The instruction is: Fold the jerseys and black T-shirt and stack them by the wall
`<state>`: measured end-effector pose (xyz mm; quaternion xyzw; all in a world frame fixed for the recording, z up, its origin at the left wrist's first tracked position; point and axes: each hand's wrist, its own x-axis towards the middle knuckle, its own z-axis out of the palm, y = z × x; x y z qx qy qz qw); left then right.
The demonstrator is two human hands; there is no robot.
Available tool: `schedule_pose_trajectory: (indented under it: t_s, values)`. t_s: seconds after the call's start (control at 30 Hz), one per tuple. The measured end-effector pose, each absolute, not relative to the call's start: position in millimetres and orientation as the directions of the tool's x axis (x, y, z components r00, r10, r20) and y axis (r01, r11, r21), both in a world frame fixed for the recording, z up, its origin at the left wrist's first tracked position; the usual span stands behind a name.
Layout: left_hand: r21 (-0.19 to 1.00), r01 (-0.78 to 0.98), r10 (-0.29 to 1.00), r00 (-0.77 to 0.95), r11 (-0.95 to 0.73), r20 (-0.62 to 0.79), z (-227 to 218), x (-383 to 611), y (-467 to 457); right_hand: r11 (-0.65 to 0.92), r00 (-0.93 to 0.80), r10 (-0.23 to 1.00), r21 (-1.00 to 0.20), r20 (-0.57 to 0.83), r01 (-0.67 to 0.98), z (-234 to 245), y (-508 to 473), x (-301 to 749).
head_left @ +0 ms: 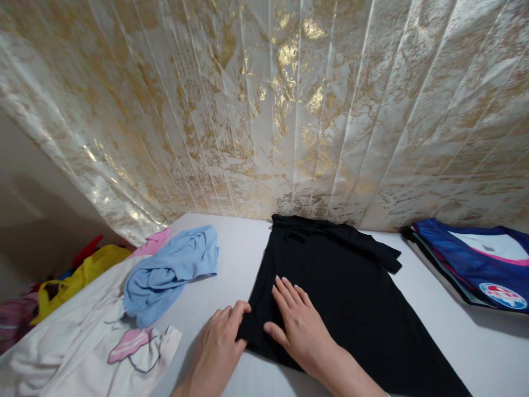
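A black garment (343,298), probably a shirt, lies spread on the white surface in front of me, with a sleeve-like flap at its upper right. My left hand (221,342) pinches its lower left corner between thumb and fingers. Flat on the fabric, a little to the right of that corner, rests my right hand (300,325), its fingers stretched out and the thumb apart. The garment's left side runs fairly straight, while its right side slants out toward the lower right.
Left of the black garment lie a crumpled light blue garment (169,270) and a white garment with a pink print (78,331). Yellow clothing (88,270) is heaped beyond. At right sits a folded stack topped by a blue jersey (467,259). A gold-patterned curtain (264,110) hangs behind.
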<state>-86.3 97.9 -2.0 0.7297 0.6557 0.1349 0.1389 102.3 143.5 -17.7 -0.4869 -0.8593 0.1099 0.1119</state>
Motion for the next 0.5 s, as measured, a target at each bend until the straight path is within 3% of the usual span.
schedule_pose_trajectory:
  t_s: [0.27, 0.5]
  values:
    - [0.43, 0.893, 0.991, 0.134, -0.133, 0.03, -4.7, -93.2, 100.8, 0.39, -0.367, 0.92, -0.238, 0.135, 0.89, -27.4, 169.3, 110.8]
    - [0.42, 0.885, 0.978, 0.151, -0.198, 0.143, -1.5, -89.7, 99.9, 0.487, -0.427, 0.868, -0.272, 0.252, 0.83, -7.7, 156.0, 104.9]
